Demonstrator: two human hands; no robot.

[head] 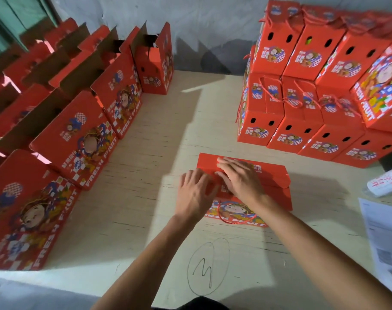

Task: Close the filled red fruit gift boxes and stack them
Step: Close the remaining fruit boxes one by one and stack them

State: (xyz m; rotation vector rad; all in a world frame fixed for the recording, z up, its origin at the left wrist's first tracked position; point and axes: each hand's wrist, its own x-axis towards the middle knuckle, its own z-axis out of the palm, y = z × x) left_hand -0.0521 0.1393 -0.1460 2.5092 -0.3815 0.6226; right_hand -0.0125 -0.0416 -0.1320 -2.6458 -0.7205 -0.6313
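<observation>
Both hands, left (193, 193) and right (239, 177), press flat on the box (277, 182) lying crosswise.

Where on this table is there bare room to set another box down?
Bare wood runs up the middle of the table, between the row of open boxes on the left and the stack of closed boxes on the right. More lies near the pencilled circle. The right edge is crowded with papers and a bottle.
</observation>
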